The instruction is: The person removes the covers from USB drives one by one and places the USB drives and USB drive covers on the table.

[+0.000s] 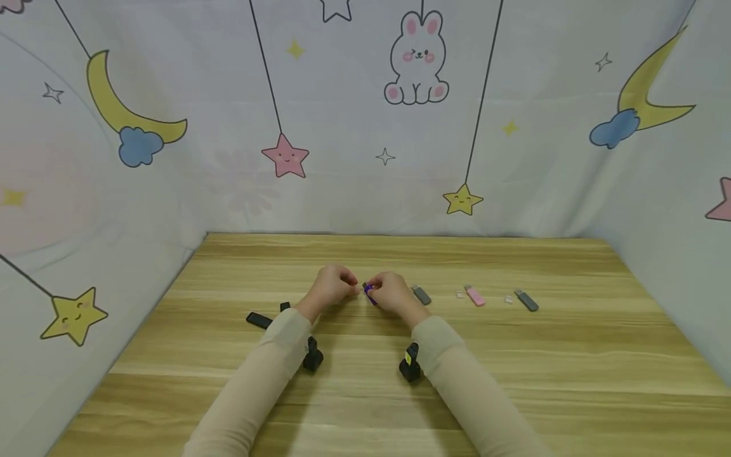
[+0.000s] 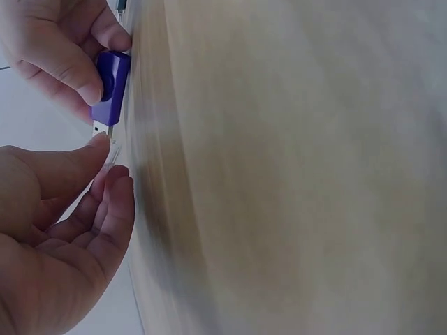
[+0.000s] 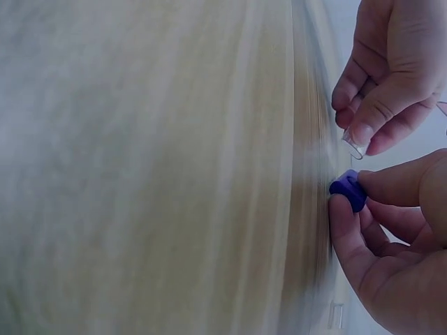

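My right hand [image 1: 393, 293] pinches a purple USB flash drive [image 2: 110, 87] between thumb and fingers, its metal plug pointing toward my left hand. A small clear plastic cap [image 3: 353, 144] is pinched in the fingertips of my left hand [image 1: 330, 285]. In the left wrist view the cap sits right at the end of the plug; the right wrist view shows a narrow space between cap and drive. Both hands are close over the wooden table [image 1: 365, 406], and the fingers hide part of the drive.
Right of my hands lie a grey flash drive [image 1: 421, 294], a pink flash drive [image 1: 474, 296] and another grey drive [image 1: 526, 300], with clear caps [image 1: 508, 299] beside some. Near my left sleeve are a black stick-shaped piece [image 1: 259, 320] and a smaller black piece [image 1: 285, 306]. A patterned curtain [image 1: 354, 203] stands behind.
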Available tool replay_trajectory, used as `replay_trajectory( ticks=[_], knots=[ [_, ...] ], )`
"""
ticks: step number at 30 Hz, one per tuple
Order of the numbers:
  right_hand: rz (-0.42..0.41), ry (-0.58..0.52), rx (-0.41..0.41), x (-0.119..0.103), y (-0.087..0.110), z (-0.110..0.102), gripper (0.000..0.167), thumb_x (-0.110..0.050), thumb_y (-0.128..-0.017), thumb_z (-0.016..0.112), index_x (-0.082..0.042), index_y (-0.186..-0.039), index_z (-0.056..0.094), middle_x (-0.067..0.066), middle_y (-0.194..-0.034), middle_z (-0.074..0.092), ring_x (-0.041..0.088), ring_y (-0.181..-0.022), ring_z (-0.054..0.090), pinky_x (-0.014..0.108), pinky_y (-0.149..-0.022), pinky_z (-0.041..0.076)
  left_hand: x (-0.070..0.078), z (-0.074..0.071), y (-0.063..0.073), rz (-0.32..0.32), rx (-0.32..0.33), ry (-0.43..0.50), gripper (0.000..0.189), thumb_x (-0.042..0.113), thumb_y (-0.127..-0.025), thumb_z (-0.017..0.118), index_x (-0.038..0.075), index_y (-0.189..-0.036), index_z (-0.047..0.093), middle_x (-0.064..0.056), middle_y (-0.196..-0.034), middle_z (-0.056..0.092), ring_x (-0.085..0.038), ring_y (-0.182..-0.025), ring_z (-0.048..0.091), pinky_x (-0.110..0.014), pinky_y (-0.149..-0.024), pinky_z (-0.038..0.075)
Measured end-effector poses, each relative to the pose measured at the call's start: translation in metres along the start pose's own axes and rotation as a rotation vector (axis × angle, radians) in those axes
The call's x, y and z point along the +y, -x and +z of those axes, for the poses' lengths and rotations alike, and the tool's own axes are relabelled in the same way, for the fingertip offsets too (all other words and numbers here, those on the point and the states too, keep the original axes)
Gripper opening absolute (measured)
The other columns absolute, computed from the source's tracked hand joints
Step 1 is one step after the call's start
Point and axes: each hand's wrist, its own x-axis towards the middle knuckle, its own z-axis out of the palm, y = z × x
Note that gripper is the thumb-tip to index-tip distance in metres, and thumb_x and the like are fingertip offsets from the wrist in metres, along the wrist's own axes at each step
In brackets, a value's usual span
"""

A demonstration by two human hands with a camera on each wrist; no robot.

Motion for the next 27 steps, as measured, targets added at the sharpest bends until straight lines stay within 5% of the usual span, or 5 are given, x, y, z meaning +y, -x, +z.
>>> replay_trajectory(
  ticks=[27],
  knots=[
    [0.063, 0.108, 0.027, -0.0084, 0.0005, 0.0032, 0.02, -0.011, -0.09, 0.062, 0.001, -0.104, 0.071, 0.011, -0.1, 0.068, 0.02, -0.085, 0.059, 0.031, -0.076, 0.05, -0.0021, -0.0015, -0.0034, 0.006, -0.02, -0.06, 0.011, 0.005, -0.081, 0.075, -0.002, -0.087, 0.07, -0.007, -0.082, 0.067, -0.015, -0.073, 0.055, -0.023, -0.064, 0.045]
  ],
)
